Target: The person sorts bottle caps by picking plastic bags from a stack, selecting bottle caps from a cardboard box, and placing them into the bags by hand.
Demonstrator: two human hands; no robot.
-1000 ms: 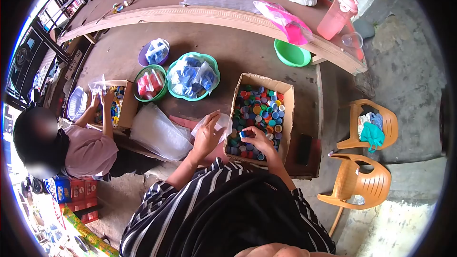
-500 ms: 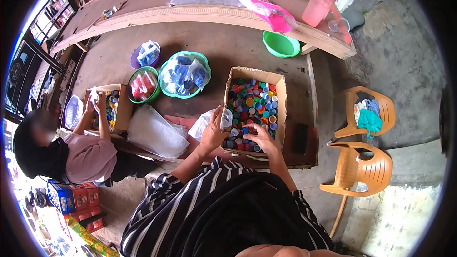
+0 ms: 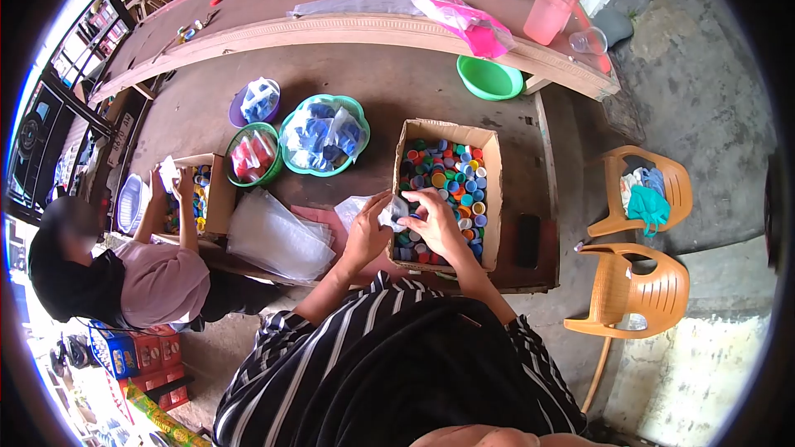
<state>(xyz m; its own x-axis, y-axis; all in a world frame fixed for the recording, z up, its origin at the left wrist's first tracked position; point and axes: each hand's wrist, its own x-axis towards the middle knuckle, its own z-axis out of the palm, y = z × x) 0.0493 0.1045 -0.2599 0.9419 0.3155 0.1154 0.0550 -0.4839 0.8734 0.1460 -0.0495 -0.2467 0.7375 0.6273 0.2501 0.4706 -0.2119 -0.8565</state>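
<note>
1. Here's the plastic bag [image 3: 392,213], thin and whitish, right between the two hands at the near left edge of the cardboard box [image 3: 493,157].
2. The left hand [image 3: 367,232] has it, fingers pinching the film. The right hand [image 3: 436,223] comes in from the other side, thumb and fingers curved at the bag; whether a cap sits in that grip, I cannot tell!
3. Just under and beyond them, the loose caps [image 3: 460,180] fill the box: blue, green, red, orange, white.
4. The step in hand, by my reading: a cap going to the bag's mouth. The next move calls for a steady left pinch and a right hand letting go cleanly inside the film, nothing snagging.
5. To the left on the counter [image 3: 397,74], a flat pile of clear bags [image 3: 272,236].
6. Beyond that, a teal basin [image 3: 324,171] of blue-filled bags, touching or nearly touching a green bowl [image 3: 276,167] of red ones.
7. Far left, another person [image 3: 166,281] works over a second box [image 3: 219,199], both arms raised to something whitish.
</note>
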